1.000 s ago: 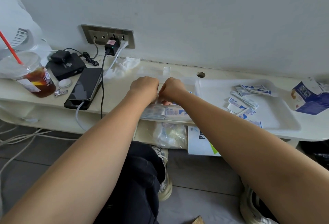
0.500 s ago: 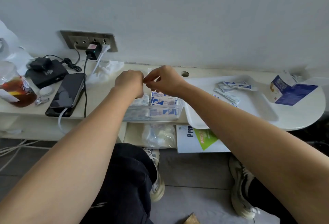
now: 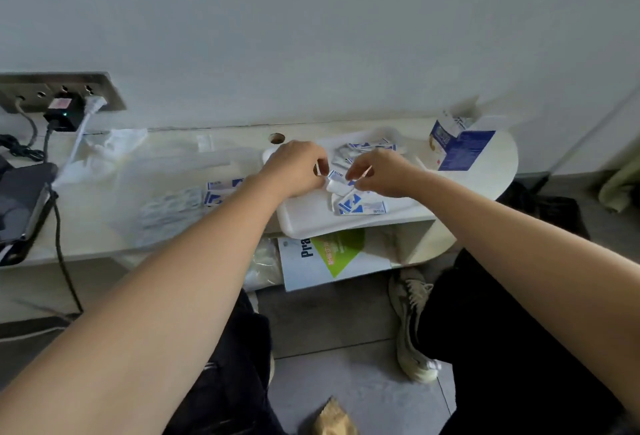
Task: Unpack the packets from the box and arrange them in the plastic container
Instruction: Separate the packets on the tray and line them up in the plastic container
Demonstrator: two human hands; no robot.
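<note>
One packet [image 3: 336, 179] pinched btw fingers of left hand [image 3: 298, 168] & right hand [image 3: 377, 175], over tray [image 3: 304, 216] w/ loose packets [image 3: 362, 207]. Both hands have shifted right from clear container [image 3: 166, 206] on counter [image 3: 79, 223]. Prob. fetching next batch; box [image 3: 460, 147] sits beyond.

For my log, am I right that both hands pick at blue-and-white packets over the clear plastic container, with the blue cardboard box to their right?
Not quite: the head view shows the left hand and right hand at blue-and-white packets over the flat white tray, not the clear plastic container; the rest holds.
</note>
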